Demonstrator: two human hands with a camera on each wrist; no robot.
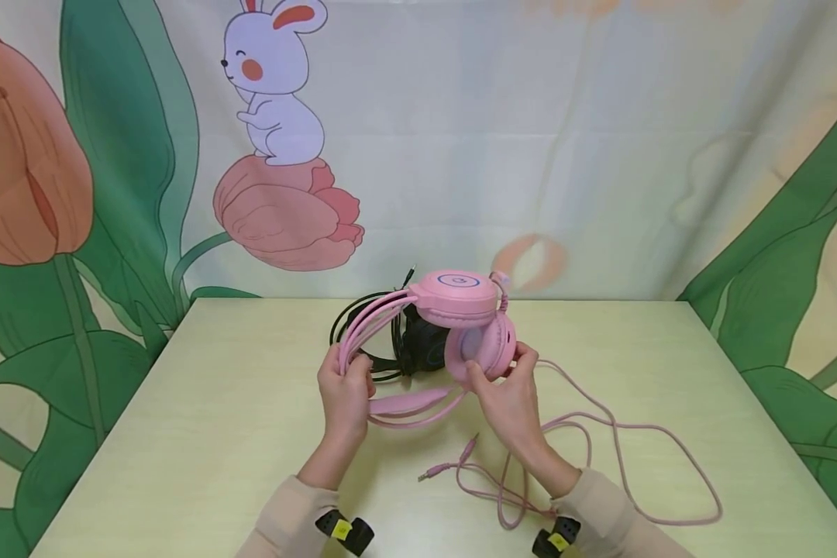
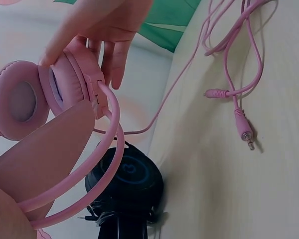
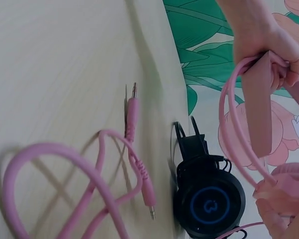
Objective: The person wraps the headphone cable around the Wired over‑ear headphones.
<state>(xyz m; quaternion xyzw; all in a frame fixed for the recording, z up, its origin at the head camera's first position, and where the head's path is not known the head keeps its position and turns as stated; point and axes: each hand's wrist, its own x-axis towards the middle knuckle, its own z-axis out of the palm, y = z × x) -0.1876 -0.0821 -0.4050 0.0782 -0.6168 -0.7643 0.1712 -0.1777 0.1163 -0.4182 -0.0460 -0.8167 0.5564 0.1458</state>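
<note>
A person holds a pink headset (image 1: 438, 325) above a pale green table (image 1: 202, 403). The left hand (image 1: 345, 395) grips its headband; the right hand (image 1: 505, 395) pinches one earcup. Its pink cable (image 1: 600, 442) trails on the table. A black headset (image 1: 408, 341) lies just behind.

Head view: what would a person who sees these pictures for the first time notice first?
First, the pink headset held above the middle of the table: the left hand grips its headband, and the right hand holds one ear cup. Its pink cable lies in loops on the table to the right, with the plugs in front of the hands. A black headset lies just behind the pink one.
</note>
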